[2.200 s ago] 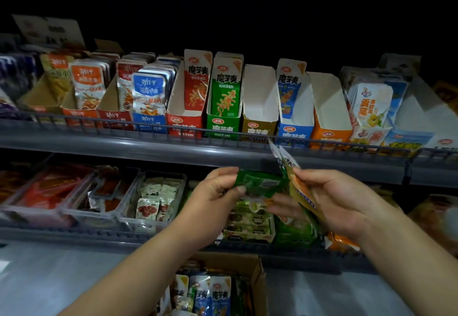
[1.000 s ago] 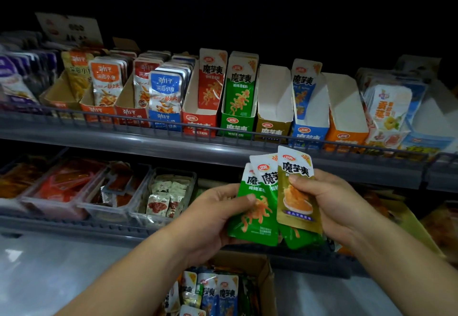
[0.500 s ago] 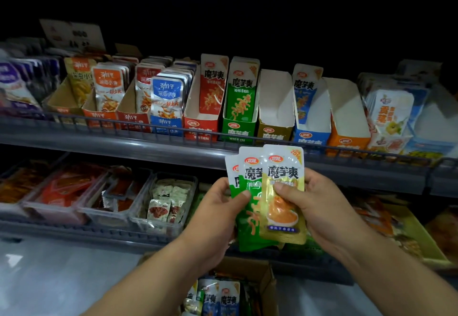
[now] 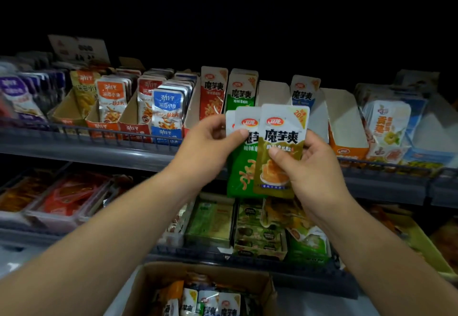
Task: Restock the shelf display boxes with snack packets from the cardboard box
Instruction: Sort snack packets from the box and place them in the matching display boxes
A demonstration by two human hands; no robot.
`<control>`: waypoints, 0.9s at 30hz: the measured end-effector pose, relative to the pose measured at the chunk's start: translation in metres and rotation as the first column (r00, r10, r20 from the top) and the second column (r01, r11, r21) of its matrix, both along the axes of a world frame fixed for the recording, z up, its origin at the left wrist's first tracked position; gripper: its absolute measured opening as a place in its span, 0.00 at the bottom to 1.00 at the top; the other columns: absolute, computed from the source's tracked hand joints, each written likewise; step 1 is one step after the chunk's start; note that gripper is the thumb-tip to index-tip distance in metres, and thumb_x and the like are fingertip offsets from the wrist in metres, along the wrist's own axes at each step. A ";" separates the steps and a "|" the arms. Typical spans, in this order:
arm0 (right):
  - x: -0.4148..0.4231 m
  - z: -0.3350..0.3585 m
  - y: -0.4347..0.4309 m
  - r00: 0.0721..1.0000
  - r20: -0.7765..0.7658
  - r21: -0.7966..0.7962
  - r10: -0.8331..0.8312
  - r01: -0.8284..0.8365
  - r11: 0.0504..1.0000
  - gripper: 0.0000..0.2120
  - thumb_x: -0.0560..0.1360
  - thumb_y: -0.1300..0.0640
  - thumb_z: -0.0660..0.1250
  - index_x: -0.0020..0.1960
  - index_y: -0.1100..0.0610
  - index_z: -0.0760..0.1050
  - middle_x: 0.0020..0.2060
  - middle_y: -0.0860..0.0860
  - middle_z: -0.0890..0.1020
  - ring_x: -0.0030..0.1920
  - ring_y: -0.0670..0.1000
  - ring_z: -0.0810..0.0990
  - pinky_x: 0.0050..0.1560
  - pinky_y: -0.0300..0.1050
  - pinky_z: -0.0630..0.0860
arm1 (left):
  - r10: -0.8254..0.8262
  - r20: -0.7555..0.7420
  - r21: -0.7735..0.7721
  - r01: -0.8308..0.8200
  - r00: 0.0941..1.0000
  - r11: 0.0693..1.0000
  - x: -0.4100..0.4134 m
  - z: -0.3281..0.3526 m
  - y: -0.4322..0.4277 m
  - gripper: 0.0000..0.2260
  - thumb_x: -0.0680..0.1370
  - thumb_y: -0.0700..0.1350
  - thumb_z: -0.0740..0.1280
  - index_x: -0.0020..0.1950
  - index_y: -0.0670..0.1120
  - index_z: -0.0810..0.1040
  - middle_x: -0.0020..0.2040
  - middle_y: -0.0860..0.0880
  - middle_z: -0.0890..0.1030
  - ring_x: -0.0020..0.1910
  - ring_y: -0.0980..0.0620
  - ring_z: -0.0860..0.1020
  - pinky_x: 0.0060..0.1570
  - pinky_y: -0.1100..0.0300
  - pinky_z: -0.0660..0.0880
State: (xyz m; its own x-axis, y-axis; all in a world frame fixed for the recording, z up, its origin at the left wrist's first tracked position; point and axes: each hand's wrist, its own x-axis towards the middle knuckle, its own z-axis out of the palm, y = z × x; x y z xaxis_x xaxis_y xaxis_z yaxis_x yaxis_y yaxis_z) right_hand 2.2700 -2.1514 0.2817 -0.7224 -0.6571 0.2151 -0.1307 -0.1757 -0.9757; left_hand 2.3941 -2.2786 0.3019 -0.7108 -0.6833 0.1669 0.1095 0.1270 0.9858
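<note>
left hand (image 4: 210, 142) pinches a fan of green packets (image 4: 238, 177) near their white top band, thumb in front, fingers behind. right hand (image 4: 312, 169) grips one olive packet (image 4: 280, 142), thumb flat on its front, fingers curled round its right edge. the olive packet overlaps the green ones, in front and to their right. all are flat rectangular pouches with glossy film, rounded corners and a white header. they are held upright, just near of the upper shelf (image 4: 86, 152) and its display boxes.

the display boxes are thin card, narrow, open on top, packed side by side. a red pouch (image 4: 213, 92) and a green pouch (image 4: 241, 90) stand in two of them. the white-walled box (image 4: 272, 92) to the right shows bare card. further right, a blue pouch (image 4: 303, 90) stands at the far end of its box. the orange box (image 4: 349, 151) shows bare inner walls. a low wire rail (image 4: 111, 135) runs along the shelf's front edge. the room above the box tops is open and dark.

the cardboard box (image 4: 148, 281) sits near, bottom centre: brown, top open, loose pouches (image 4: 210, 303) standing inside. clear plastic trays (image 4: 62, 204) sit on the lower shelf, left.
</note>
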 end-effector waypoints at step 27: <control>-0.052 0.018 -0.005 0.960 0.263 -0.136 -0.101 0.141 0.981 0.09 0.82 0.58 0.64 0.60 0.57 0.78 0.48 0.53 0.87 0.49 0.52 0.87 0.50 0.55 0.83 | 0.286 0.226 -0.426 -0.169 0.931 0.889 -0.106 0.049 -0.123 0.11 0.81 0.42 0.70 0.64 0.45 0.80 0.54 0.47 0.83 0.53 0.48 0.82 0.53 0.55 0.80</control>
